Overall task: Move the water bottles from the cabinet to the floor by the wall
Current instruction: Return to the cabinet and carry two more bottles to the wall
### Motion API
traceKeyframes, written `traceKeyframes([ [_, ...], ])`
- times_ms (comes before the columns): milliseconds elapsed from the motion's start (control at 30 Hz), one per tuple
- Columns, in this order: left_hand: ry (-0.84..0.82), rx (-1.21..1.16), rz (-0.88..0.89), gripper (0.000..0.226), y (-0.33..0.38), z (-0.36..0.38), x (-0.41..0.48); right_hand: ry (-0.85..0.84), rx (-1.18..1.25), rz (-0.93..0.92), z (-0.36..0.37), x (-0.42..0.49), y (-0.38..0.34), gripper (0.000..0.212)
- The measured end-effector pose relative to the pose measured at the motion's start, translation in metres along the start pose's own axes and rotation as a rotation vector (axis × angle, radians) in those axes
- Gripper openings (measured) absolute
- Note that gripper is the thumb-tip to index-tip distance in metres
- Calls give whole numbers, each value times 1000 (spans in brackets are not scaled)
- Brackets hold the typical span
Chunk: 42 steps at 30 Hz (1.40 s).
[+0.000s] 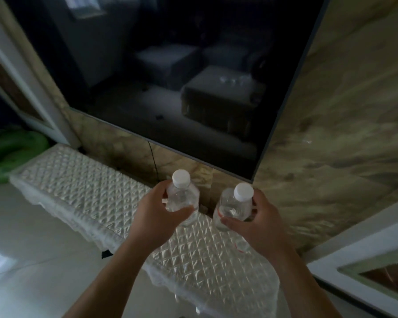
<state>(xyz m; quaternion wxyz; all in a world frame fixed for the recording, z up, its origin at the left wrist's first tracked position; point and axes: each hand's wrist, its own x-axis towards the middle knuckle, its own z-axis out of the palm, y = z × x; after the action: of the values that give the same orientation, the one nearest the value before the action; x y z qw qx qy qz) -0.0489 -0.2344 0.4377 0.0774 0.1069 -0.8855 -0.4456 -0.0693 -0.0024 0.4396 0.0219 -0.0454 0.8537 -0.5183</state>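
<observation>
Two clear water bottles with white caps stand upright over the cabinet top (83, 180), which is covered by a quilted white cloth. My left hand (156, 214) is wrapped around the left bottle (182, 193). My right hand (260, 223) grips the right bottle (234, 205), which carries a thin red band. Both bottles sit close to the marbled wall under the dark screen. Whether their bases touch the cloth is hidden by my fingers.
A large dark wall-mounted screen (170, 76) hangs just above the cabinet, with a cable (153, 161) dropping behind it. A green object (12, 154) lies at the far left. Pale floor (32, 249) spreads to the left of the cabinet. A white-framed panel (365, 267) stands at the right.
</observation>
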Motion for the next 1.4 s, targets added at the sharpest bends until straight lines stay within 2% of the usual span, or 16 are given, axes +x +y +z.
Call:
traceKeyframes([
  [367,113,17,-119,64,4,9,-28,-188,-9,-82,-12,2,6,62],
  [500,164,-19,-138,61,-3,2,-39,-250,-15,-89,-2,3,2,63],
  [600,200,-68,-172,66,-18,-13,-48,-281,-17,-92,15,2,-5,67],
  [767,253,-135,-191,71,-51,-56,-62,-331,-16,-123,59,-2,-30,66],
  [900,297,-159,-210,58,-78,-100,-70,-372,-18,-145,102,-9,-55,65],
  [1100,331,-152,-204,51,-122,-164,-78,-374,-41,-169,175,-20,-86,62],
  [1267,347,-166,-205,52,-160,-214,-81,-371,-55,-184,235,-28,-114,65],
  [1400,367,-156,-213,61,-189,-250,-83,-363,-34,-200,280,-35,-136,67],
])
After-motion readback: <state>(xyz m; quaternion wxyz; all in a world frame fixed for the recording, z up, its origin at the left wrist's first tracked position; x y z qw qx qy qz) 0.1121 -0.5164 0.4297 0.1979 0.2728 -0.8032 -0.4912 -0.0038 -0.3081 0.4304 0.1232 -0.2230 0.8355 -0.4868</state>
